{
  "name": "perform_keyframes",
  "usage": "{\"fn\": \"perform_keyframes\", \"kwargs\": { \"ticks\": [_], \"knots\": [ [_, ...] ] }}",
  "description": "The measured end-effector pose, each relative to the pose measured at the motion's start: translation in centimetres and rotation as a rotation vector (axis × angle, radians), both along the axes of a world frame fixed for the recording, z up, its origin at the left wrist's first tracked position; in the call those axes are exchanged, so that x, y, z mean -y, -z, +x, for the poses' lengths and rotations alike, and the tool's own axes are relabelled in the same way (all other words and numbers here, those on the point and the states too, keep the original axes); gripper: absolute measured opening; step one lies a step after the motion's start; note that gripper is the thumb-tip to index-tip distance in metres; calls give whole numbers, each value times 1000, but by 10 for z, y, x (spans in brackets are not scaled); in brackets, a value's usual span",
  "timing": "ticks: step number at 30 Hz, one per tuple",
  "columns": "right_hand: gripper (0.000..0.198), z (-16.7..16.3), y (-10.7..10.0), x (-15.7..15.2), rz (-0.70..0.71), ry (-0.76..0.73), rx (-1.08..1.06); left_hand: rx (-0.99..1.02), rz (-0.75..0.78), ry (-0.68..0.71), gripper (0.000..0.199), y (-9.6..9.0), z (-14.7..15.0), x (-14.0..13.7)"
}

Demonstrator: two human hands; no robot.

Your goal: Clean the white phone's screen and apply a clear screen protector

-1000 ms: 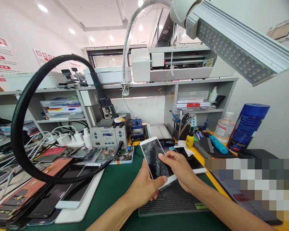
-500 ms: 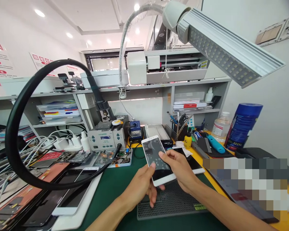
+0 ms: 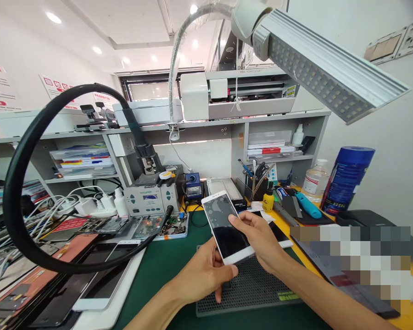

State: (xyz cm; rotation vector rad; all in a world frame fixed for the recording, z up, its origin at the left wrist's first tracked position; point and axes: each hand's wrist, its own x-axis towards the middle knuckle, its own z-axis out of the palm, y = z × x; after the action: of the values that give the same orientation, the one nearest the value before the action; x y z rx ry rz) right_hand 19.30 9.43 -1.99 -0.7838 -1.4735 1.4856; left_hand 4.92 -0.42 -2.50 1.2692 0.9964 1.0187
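Nearest, right hand (image 3: 263,236) grips the phone (image 3: 225,231), thumb on the screen, fingers around the right edge. Left hand (image 3: 201,272) is at the lower left corner, thumb out by the bottom edge, fingers bent and partly hidden; can't tell if it grips or only touches. Phone is held tilted, screen up, white frame, dark screen, pale blotches near the top. It's above the black mat (image 3: 251,293), which lies on the green surface (image 3: 158,266). Second phone (image 3: 280,233) lies behind right hand, partly covered by it.

Left side: white phone (image 3: 103,284) on a bigger white slab (image 3: 99,318), orange panel (image 3: 77,250) farther left. Black hose (image 3: 11,183) loops over that side, its end at the parts tray (image 3: 179,236); contact unclear.

Next back: station (image 3: 149,201) behind the tray, small blue unit (image 3: 193,188) beside it. Right of those, yellow bottle (image 3: 268,200), tool holder (image 3: 256,183), blue tool (image 3: 308,205), then clear bottle (image 3: 315,181) and blue roll (image 3: 347,181).

Farthest: grey shelf (image 3: 238,158), papers (image 3: 271,150) in its right bay, white machine (image 3: 194,97) on top. Lamp (image 3: 333,64) hangs upper right on a bendy neck.
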Motion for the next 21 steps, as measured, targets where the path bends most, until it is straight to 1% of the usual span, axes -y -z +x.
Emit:
{"fn": "perform_keyframes", "kwargs": {
  "ticks": [2, 4, 6, 8, 11, 16, 21],
  "knots": [
    [39, 1, 0, 1, 14, -4, 7, -26, -8, -39, 49, -2, -2, -1],
    [39, 2, 0, 3, 23, -14, 32, -53, 5, -150, 45, -4, -5, -3],
    [39, 2, 0, 4, 26, -27, 66, -53, 58, -281, 42, -5, -9, -6],
    [39, 2, 0, 6, 18, -61, 82, -21, 121, -359, 41, -4, -12, -9],
    [39, 0, -2, 7, 4, -137, 79, 50, 186, -412, 42, -4, -16, -12],
    [39, -1, -4, 10, 16, -137, 98, 73, 211, -489, 35, -4, -20, -14],
    [41, 1, -4, 10, 43, -171, 103, 89, 196, -524, 45, -5, -26, -15]
  ]
}}
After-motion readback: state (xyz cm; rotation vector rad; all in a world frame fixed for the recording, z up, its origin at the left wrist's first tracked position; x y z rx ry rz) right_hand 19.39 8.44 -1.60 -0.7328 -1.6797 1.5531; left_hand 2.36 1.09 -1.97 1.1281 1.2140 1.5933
